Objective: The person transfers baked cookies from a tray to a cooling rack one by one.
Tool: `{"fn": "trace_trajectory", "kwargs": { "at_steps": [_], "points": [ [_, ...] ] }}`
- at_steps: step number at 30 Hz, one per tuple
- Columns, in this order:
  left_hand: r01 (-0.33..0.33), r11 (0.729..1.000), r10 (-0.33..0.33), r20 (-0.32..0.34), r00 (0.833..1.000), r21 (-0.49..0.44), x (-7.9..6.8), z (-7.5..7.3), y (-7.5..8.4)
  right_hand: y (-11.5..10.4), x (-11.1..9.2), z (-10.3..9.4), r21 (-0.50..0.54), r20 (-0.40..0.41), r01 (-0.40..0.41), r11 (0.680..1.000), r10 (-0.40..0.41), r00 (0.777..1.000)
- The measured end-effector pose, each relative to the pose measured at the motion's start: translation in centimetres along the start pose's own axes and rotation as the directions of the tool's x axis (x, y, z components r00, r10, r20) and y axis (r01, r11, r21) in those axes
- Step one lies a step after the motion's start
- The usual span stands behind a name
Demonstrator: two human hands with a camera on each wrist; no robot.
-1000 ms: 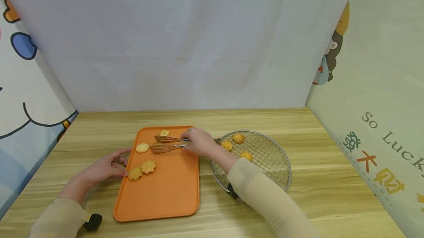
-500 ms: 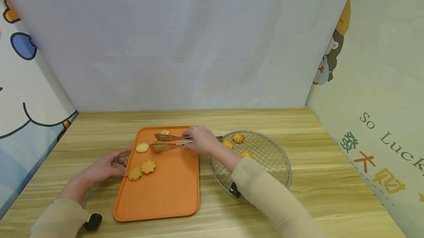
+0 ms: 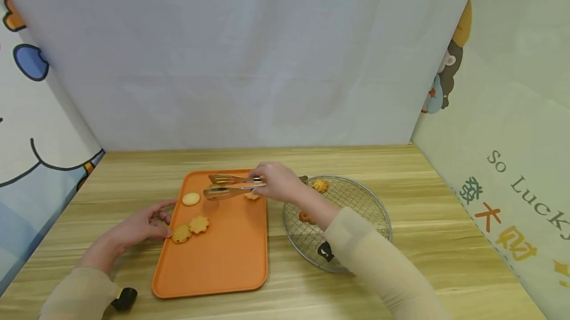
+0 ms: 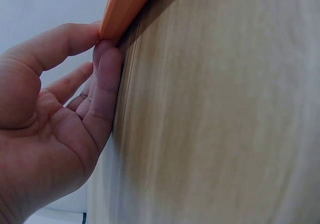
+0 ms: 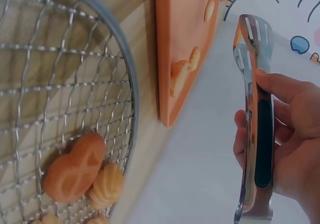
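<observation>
My left hand (image 3: 141,223) pinches the left rim of an orange tray (image 3: 222,270); thumb and finger meet at its edge in the left wrist view. My right hand (image 3: 278,181) grips metal tongs (image 5: 265,114) with dark handle inlays. Their slotted tips are apart, above the back of the tray, with nothing seen between them. On the tray lie a pale round cookie (image 3: 191,199), a flower-shaped cookie (image 3: 199,224) and a speckled cookie (image 3: 181,234). Another cookie (image 3: 252,195) shows just under the right hand. One more is mostly hidden behind the tongs.
Right of the tray sits a round wire rack (image 3: 365,211). It bears a pretzel-shaped cookie (image 5: 75,169) and swirled cookies (image 3: 320,185), partly hidden by the right forearm. A white cloth wall (image 3: 267,63) stands behind the wooden table (image 3: 423,241), with printed panels at both sides.
My right hand has lifted the tongs and drawn them slightly back and to the right. A cookie near the tray's right rim now shows below the hand. The left hand stays put.
</observation>
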State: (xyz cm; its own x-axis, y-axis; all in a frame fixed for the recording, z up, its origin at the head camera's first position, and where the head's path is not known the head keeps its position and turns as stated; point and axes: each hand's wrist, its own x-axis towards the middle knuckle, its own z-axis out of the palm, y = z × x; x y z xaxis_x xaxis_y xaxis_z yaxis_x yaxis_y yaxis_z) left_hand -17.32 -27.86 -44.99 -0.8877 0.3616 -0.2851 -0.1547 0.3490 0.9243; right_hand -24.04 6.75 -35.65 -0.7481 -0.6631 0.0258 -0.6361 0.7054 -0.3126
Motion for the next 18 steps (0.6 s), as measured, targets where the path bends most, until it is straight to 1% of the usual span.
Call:
{"fn": "trace_trajectory", "kwargs": {
  "at_steps": [5,9,13,18],
  "points": [
    [-0.014,1.000,0.014,-0.003,1.000,0.009,0.0,-0.1,-0.4,0.0,-0.7,-0.9,0.008,-0.020,0.026,1.000,-0.026,0.999],
    [-0.019,1.000,0.019,-0.005,1.000,0.017,0.1,-0.1,-0.5,0.2,-1.4,-1.6,0.031,-0.024,0.023,0.999,-0.022,0.999],
    [-0.018,1.000,0.018,-0.009,1.000,0.022,0.2,-0.1,-0.5,0.5,-2.0,-2.4,0.060,-0.047,0.034,0.998,-0.031,0.998],
    [-0.014,1.000,0.015,-0.012,1.000,0.022,0.2,-0.1,-0.4,0.8,-2.8,-3.5,0.047,-0.077,0.056,0.997,-0.052,0.996]
  ]
}}
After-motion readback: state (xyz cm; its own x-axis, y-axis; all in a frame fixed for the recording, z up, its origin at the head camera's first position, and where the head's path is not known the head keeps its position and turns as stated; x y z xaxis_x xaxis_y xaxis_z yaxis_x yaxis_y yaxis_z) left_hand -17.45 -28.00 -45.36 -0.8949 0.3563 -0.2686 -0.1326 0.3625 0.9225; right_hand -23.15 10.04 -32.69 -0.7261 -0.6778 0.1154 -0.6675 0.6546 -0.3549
